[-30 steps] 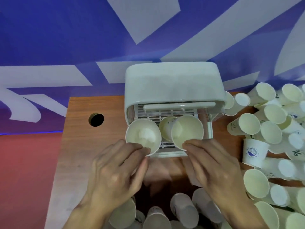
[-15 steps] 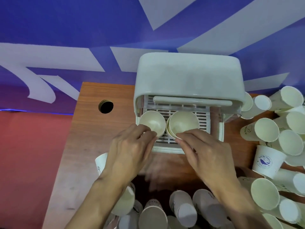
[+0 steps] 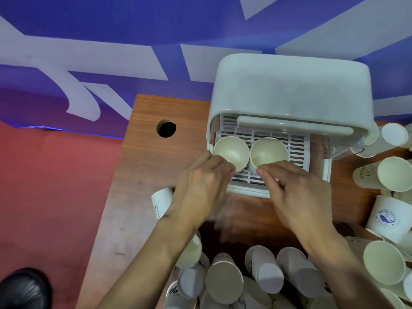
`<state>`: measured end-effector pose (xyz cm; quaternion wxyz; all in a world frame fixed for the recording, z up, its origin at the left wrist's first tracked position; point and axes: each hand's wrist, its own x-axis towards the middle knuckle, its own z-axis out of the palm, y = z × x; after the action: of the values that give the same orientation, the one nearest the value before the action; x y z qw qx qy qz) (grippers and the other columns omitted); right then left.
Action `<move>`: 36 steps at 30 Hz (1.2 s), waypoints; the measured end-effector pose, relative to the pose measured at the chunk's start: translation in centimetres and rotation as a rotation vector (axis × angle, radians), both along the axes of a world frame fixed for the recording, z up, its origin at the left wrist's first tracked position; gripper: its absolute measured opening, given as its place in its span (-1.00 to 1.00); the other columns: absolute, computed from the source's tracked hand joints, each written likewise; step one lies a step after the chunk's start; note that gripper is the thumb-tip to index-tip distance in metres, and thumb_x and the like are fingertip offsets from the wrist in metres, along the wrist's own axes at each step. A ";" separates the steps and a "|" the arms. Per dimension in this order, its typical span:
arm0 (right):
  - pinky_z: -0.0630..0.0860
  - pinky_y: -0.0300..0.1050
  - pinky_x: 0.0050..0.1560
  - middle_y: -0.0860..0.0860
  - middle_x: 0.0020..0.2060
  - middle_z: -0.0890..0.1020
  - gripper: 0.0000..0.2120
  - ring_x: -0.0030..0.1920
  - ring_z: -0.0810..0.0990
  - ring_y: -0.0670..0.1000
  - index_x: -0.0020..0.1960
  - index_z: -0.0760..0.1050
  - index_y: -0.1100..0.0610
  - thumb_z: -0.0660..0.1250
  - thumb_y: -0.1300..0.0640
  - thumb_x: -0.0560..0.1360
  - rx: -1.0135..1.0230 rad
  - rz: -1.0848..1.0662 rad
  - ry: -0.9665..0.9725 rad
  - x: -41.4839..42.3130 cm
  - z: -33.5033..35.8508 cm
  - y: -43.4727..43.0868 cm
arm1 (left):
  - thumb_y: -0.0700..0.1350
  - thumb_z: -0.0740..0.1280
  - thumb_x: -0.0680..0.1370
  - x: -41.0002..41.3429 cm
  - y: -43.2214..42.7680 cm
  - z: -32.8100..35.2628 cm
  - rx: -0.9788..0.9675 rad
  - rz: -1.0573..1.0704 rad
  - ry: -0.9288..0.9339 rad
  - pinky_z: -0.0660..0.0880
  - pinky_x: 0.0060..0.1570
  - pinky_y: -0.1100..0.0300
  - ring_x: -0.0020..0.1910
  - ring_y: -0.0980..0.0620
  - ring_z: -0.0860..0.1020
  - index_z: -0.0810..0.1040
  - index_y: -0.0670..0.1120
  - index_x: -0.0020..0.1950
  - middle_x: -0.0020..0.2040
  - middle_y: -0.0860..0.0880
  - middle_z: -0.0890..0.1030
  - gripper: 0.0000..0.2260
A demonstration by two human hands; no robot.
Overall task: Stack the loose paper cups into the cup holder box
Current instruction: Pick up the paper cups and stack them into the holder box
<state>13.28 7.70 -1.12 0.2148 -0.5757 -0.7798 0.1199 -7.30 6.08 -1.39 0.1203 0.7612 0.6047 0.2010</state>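
The left cup [image 3: 230,152] and right cup [image 3: 268,152], smooth round paper, lie side by side, mouths toward the camera, on the white slatted plastic tray [image 3: 296,148] of the rounded cup holder box [image 3: 289,90]. The left grip [image 3: 202,186] curls its fingers on the left cup's lower rim; the right grip [image 3: 298,197] pinches the right cup's rim. Loose cups [image 3: 394,172] litter the wood-grain counter [image 3: 142,175].

We see the left hand [image 3: 200,188] and the right hand [image 3: 298,195] bare, forearms uncovered right down to the bottom edge of the frame — and, in the lower left corner, a glossy black shoe [image 3: 24,288] with a rounded toe.
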 end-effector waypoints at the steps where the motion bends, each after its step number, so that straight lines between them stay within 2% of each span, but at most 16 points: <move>1: 0.49 -0.15 -0.35 -0.10 0.00 0.72 -0.78 -0.18 0.69 -0.02 0.07 0.69 0.00 0.30 -0.05 0.63 0.027 -0.012 0.014 -0.2 0.4 -0.2 | -0.06 0.34 0.63 -0.1 -0.1 0.4 0.007 0.009 -0.009 0.54 -0.26 0.05 -0.07 -0.04 0.56 0.66 -0.09 0.04 -0.05 0.01 0.63 -0.85; 5: 0.49 -0.15 -0.35 -0.05 -0.05 0.71 -0.80 -0.33 0.53 -0.11 0.04 0.70 0.13 0.35 0.05 0.63 0.094 0.017 0.243 -1.6 2.3 -2.8 | -0.04 0.30 0.66 -3.2 -1.9 2.5 0.035 0.087 -0.090 0.52 -0.15 0.16 0.05 0.03 0.60 0.66 -0.04 0.13 0.06 0.07 0.64 -0.83; 7: 0.54 -0.13 -0.31 -0.10 -0.05 0.70 -0.84 -0.26 0.57 -0.13 0.02 0.70 0.09 0.36 0.06 0.61 -0.006 0.151 0.270 -3.4 2.0 -4.7 | -0.11 0.33 0.62 -6.5 -3.3 2.5 -0.022 0.206 -0.036 0.51 -0.21 0.12 0.00 0.06 0.58 0.65 -0.01 0.09 0.04 0.11 0.63 -0.89; 9: 0.59 -0.15 -0.23 -0.16 0.01 0.67 -0.87 -0.10 0.65 -0.13 0.07 0.69 0.03 0.37 0.07 0.60 -0.082 0.327 0.167 -5.2 0.9 -6.3 | -0.26 0.37 0.51 -9.9 -5.2 1.8 -0.106 0.261 0.077 0.49 -0.31 0.12 -0.06 0.06 0.55 0.64 0.00 0.08 0.05 0.12 0.63 -0.78; 11: 0.59 -0.17 -0.22 -0.19 0.10 0.64 -0.84 0.01 0.64 -0.15 0.13 0.66 -0.01 0.38 0.07 0.59 -0.145 0.470 0.108 -6.5 -0.3 -7.6 | -0.33 0.25 0.40 -12.5 -6.7 0.5 -0.174 0.145 0.159 0.41 -0.28 0.26 -0.03 0.03 0.55 0.63 0.00 0.16 0.12 0.12 0.64 -0.58; 14: 0.58 -0.14 -0.24 -0.22 0.16 0.58 -0.81 0.08 0.61 -0.14 0.16 0.63 -0.05 0.38 0.02 0.56 -0.224 0.544 0.032 -7.7 -1.3 -8.5 | -0.22 0.02 0.36 -14.3 -7.6 -1.7 -0.290 -0.096 0.166 0.32 0.04 0.43 0.07 0.04 0.45 0.54 0.00 0.39 0.38 0.13 0.54 -0.36; 16: 0.59 -0.11 -0.21 -0.22 0.13 0.60 -0.81 0.06 0.62 -0.10 0.13 0.63 -0.06 0.36 -0.06 0.56 -0.250 0.516 -0.001 -8.4 -1.7 -8.5 | -0.24 0.13 0.37 -14.6 -7.6 -3.3 -0.323 -0.208 0.242 0.47 0.15 0.30 0.14 0.02 0.39 0.48 0.01 0.46 0.45 0.10 0.48 -0.36; 18: 0.60 -0.09 -0.20 -0.23 0.08 0.62 -0.79 0.01 0.64 -0.11 0.12 0.61 -0.09 0.35 -0.11 0.53 -0.290 0.477 -0.034 -9.0 -1.9 -8.3 | -0.33 0.38 0.27 -14.4 -7.1 -4.5 -0.284 -0.280 0.322 0.61 -0.01 0.13 0.16 0.00 0.36 0.48 0.01 0.45 0.44 0.05 0.49 -0.26; 20: 0.57 -0.13 -0.25 -0.22 0.02 0.64 -0.80 -0.08 0.65 -0.13 0.11 0.58 -0.12 0.38 -0.11 0.51 -0.319 0.457 -0.087 -9.4 -2.2 -8.1 | -0.33 0.48 0.18 -14.2 -6.5 -4.8 -0.221 -0.314 0.410 0.59 -0.10 0.12 0.11 -0.03 0.37 0.52 0.00 0.40 0.36 0.02 0.54 -0.22; 23: 0.50 -0.17 -0.32 -0.18 -0.10 0.64 -0.87 -0.20 0.64 -0.07 0.03 0.59 -0.11 0.44 0.02 0.49 -0.329 0.426 -0.094 -9.8 -2.6 -8.2 | -0.20 0.48 0.28 -14.0 -6.2 -5.2 -0.132 -0.333 0.460 0.48 -0.08 0.11 0.07 -0.05 0.40 0.55 -0.01 0.34 0.22 0.02 0.58 -0.39; 26: 0.55 -0.08 -0.33 -0.12 -0.16 0.63 -0.93 -0.26 0.63 0.03 -0.04 0.61 -0.04 0.37 0.08 0.50 -0.321 0.328 -0.039 -10.1 -2.9 -7.9 | 0.02 0.49 0.43 -14.3 -6.5 -5.9 -0.112 -0.271 0.370 0.52 -0.08 0.02 0.04 -0.09 0.45 0.56 -0.08 0.23 0.11 -0.02 0.59 -0.59; 28: 0.56 -0.02 -0.34 -0.09 -0.21 0.62 -0.95 -0.28 0.62 0.06 -0.06 0.62 0.00 0.40 0.11 0.49 -0.310 0.202 0.013 -10.3 -3.1 -7.3 | 0.12 0.45 0.45 -14.8 -7.1 -6.2 -0.168 -0.158 0.250 0.55 -0.04 -0.01 0.07 -0.08 0.45 0.54 -0.10 0.25 0.11 -0.03 0.58 -0.54; 30: 0.58 0.00 -0.33 -0.04 -0.21 0.64 -0.93 -0.29 0.63 0.08 -0.05 0.63 0.02 0.44 0.14 0.48 -0.289 0.073 0.029 -10.4 -3.3 -6.4 | 0.16 0.49 0.43 -15.2 -7.8 -6.3 -0.251 0.053 0.046 0.52 0.05 0.13 0.12 0.03 0.44 0.53 -0.05 0.30 0.15 0.07 0.59 -0.48; 32: 0.59 0.02 -0.30 -0.03 -0.13 0.65 -0.89 -0.25 0.65 0.10 0.03 0.61 0.02 0.42 0.12 0.50 -0.287 0.021 0.037 -10.3 -3.4 -5.7 | 0.14 0.53 0.42 -14.8 -8.6 -6.1 -0.311 0.252 -0.215 0.42 0.12 0.33 0.14 0.19 0.45 0.52 0.03 0.32 0.18 0.20 0.56 -0.48; 33: 0.59 0.02 -0.28 -0.03 -0.07 0.65 -0.85 -0.23 0.66 0.10 0.09 0.59 0.02 0.41 0.10 0.52 -0.293 0.018 0.043 -10.3 -3.4 -5.6 | 0.13 0.54 0.42 -14.4 -8.8 -6.1 -0.327 0.312 -0.302 0.42 0.13 0.35 0.14 0.23 0.47 0.52 0.05 0.32 0.18 0.22 0.56 -0.49; 36: 0.59 0.00 -0.26 -0.09 0.16 0.59 -0.73 -0.18 0.67 0.06 0.24 0.55 0.00 0.37 0.03 0.55 -0.264 0.048 -0.005 -9.9 -2.9 -6.0 | 0.08 0.55 0.42 -13.0 -9.5 -6.2 -0.383 0.378 -0.391 0.50 0.21 0.18 0.24 0.21 0.51 0.45 0.10 0.40 0.28 0.21 0.54 -0.42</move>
<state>3.38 1.68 -4.05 0.1322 -0.5805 -0.7713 0.2250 -20.30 -3.45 -7.57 0.3355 0.5460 0.7276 0.2448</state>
